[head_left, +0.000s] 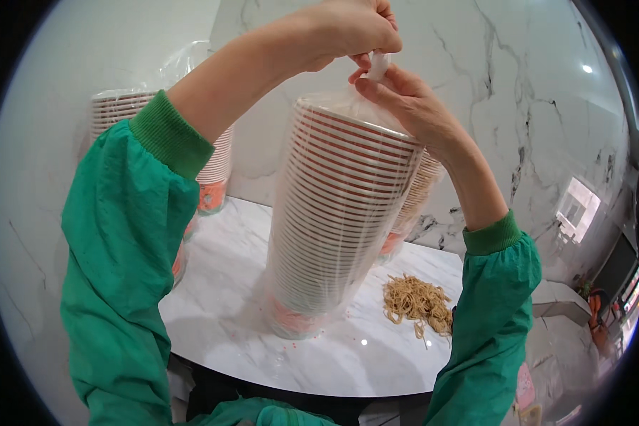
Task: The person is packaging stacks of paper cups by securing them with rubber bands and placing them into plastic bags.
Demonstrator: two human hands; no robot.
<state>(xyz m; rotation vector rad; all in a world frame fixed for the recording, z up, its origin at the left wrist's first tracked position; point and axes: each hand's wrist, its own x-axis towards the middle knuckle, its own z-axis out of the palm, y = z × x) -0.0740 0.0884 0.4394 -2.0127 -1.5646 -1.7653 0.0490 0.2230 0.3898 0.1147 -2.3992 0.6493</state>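
A tall stack of paper cups (341, 206), white-rimmed with red-brown edges, stands on the table inside a clear plastic bag (280, 206). The stack leans slightly to the right toward its top. Above it, the bag's mouth is gathered into a whitish twisted neck (378, 66). My left hand (358, 30) is closed at the upper end of that neck, its fingertips partly hidden behind the fist. Just below, my right hand (412, 103) pinches the neck between thumb and fingers. Green sleeves cover both forearms.
Tan string-like ties (417, 304) lie in a loose pile right of the stack. More bagged cup stacks (216, 160) stand at the left, and another (420, 188) behind. A marble-patterned wall (468, 85) closes off the marble-patterned table (362, 366), whose near edge is curved.
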